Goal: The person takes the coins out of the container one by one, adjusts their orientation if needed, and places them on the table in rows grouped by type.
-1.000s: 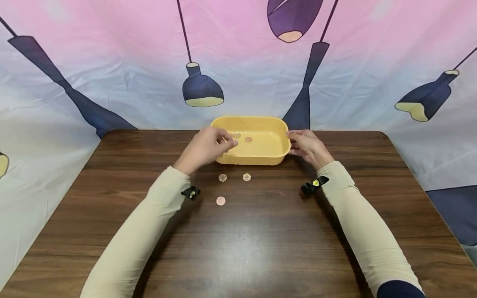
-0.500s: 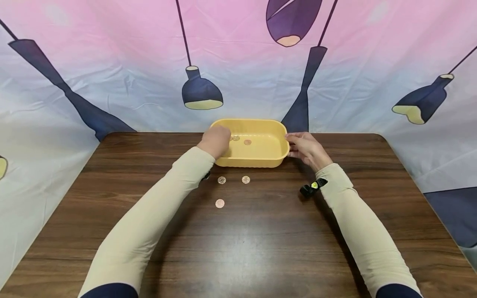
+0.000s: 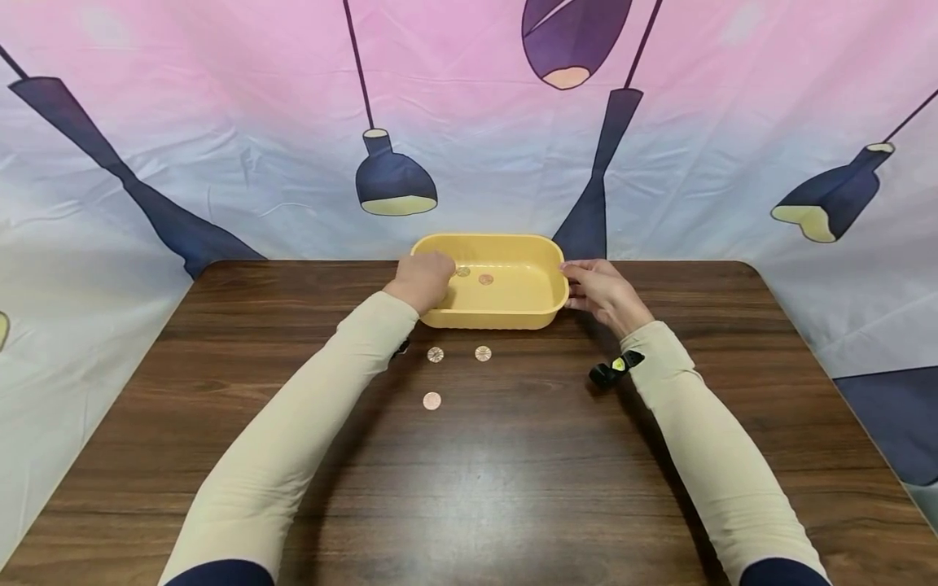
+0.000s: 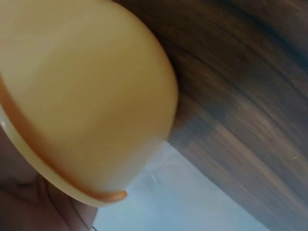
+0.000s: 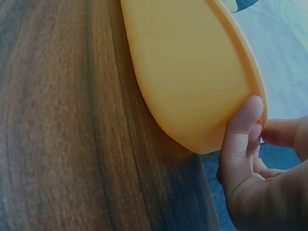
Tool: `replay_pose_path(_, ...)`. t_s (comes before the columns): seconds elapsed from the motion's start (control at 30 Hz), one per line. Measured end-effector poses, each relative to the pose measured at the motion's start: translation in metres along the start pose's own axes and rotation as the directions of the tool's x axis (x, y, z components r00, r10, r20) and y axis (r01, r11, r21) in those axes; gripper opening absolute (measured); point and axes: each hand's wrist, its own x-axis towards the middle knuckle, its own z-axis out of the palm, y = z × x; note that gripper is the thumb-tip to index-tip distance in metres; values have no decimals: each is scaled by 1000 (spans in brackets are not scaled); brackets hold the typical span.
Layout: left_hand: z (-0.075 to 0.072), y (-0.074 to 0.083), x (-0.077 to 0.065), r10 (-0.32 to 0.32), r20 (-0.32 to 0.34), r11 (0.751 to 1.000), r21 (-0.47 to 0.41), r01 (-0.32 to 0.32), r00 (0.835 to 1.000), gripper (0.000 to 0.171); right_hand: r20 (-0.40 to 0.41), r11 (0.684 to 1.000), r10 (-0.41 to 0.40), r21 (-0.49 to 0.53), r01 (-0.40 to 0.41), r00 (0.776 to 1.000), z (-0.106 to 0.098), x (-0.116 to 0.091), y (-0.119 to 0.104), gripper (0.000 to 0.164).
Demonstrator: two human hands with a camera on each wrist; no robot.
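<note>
A yellow plastic tub (image 3: pixel 498 319) stands at the back of the wooden table. My left hand (image 3: pixel 421 279) reaches over its left end and down inside, knuckles up; its fingertips are hidden in the head view, and I cannot tell whether they hold a coin. The left wrist view shows that hand (image 4: pixel 41 204) behind the tub's rim. At the right end, my right hand (image 3: pixel 604 295) pinches the rim between thumb (image 5: pixel 248 115) and fingers. Two coins show on the tub floor, a silvery coin (image 3: pixel 463 271) and a copper-coloured coin (image 3: pixel 486 279).
In front of the tub lie three coins on the table: a left coin (image 3: pixel 436 355), a right coin (image 3: pixel 483 353) and a nearer copper-coloured coin (image 3: pixel 432 400). A printed cloth (image 3: pixel 293 179) hangs right behind the table's back edge.
From above the tub's left side, my left hand has turned over and gone down inside. A coin edge beside its fingers half a second ago is now covered. The right hand keeps its grip.
</note>
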Motion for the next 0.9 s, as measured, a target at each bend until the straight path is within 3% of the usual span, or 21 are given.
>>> replay_pose_path(0.1,1,-2,2,66,-22,992,-107,-68,998,18,-5,1000,-7,-7,7,1000,-1,-1,0,48)
replay_pose_path(0.2,5,-2,6,118,-28,965,-233,-122,993,18,-11,1000,-8,-6,8,1000,-1,-1,1,49)
replay_pose_path(0.4,13,3,11,109,14,904,-418,-94,994,11,-16,1000,1,7,-1,1000,0,-1,3,50)
replay_pose_path(0.57,14,7,13,90,40,881,-469,-61,995,18,-23,1000,-1,-3,1,1000,1,0,4,49)
replay_pose_path(0.73,14,8,14,101,72,851,-522,-49,992,15,-18,1000,-4,-7,4,1000,1,-1,4,49)
replay_pose_path(0.9,13,5,16,143,68,827,-556,-81,987,14,-20,1000,0,-6,0,1000,2,0,2,48)
